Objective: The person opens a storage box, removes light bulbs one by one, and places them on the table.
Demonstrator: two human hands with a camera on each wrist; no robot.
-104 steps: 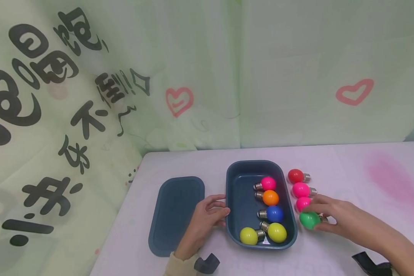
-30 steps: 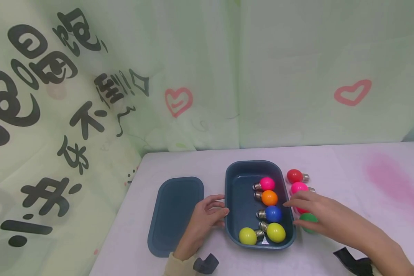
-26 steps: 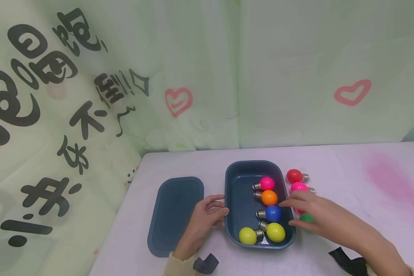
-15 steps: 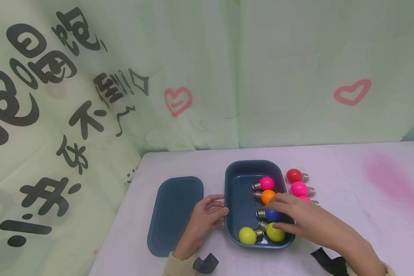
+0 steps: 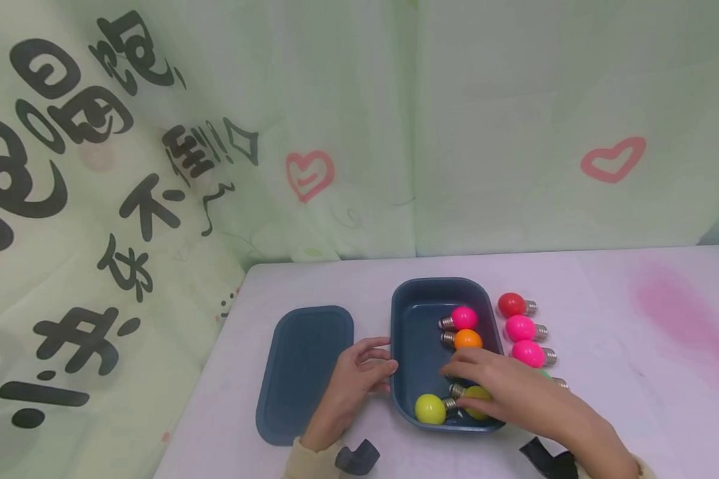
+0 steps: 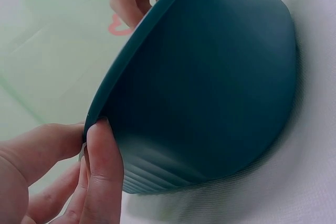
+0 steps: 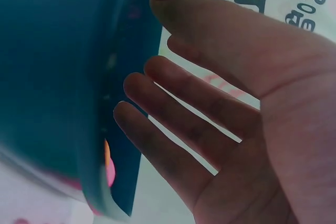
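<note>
My left hand (image 5: 356, 382) pinches the left rim of a dark blue tray (image 5: 413, 332); the left wrist view shows thumb and fingers at that rim (image 6: 126, 61). My right hand (image 5: 503, 389) hovers over the tray's right side, fingers loosely extended, nothing between them in the right wrist view. Inside the tray lie a pink bulb (image 5: 464, 318), an orange bulb (image 5: 468, 339), a yellow bulb (image 5: 430, 409) and another yellow bulb (image 5: 477, 394) partly beneath the right hand. The blue bulb there is hidden by that hand.
Right of the tray are a red bulb (image 5: 511, 305), a pink bulb (image 5: 520, 328), a second pink bulb (image 5: 528, 354) and a green bulb (image 5: 560, 382) mostly covered by the right hand. A flat blue lid (image 5: 305, 372) lies on the left. A printed curtain (image 5: 491, 133) hangs behind.
The right hand let go of the green bulb, leaving it beside the tray, and moved left over the tray's bulbs. The left hand stayed at the rim.
</note>
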